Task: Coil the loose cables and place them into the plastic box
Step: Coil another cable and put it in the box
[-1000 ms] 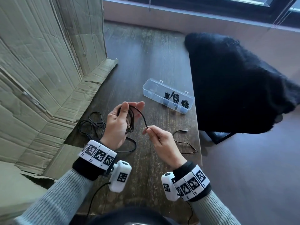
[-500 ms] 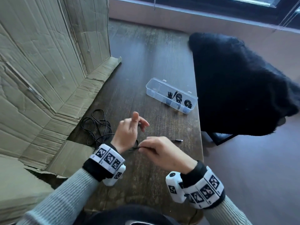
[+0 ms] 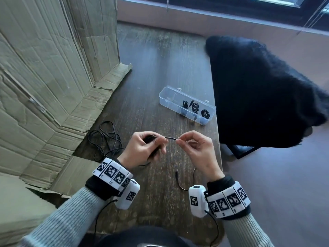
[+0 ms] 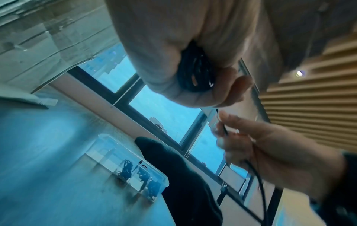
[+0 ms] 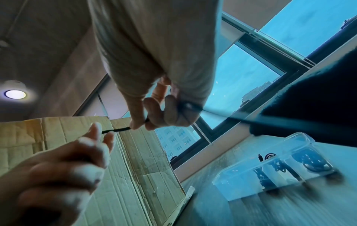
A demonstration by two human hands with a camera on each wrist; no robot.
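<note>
Dark wood table [image 3: 160, 68]: plastic box [image 3: 170, 102], loose cable [image 3: 105, 138], cardboard [image 3: 53, 86].

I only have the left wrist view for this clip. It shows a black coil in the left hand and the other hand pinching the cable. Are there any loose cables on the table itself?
Observer: Yes. The head view shows a loose black cable tangle on the table beside the cardboard. It lies to the left of the left hand, which grips the coil.
Reviewer: Where does the rest of the cable go past the right hand's pinch?
Observer: Past the right hand, the cable loops down below it. Its plug end is free near the right wrist, and neither hand holds it.
</note>
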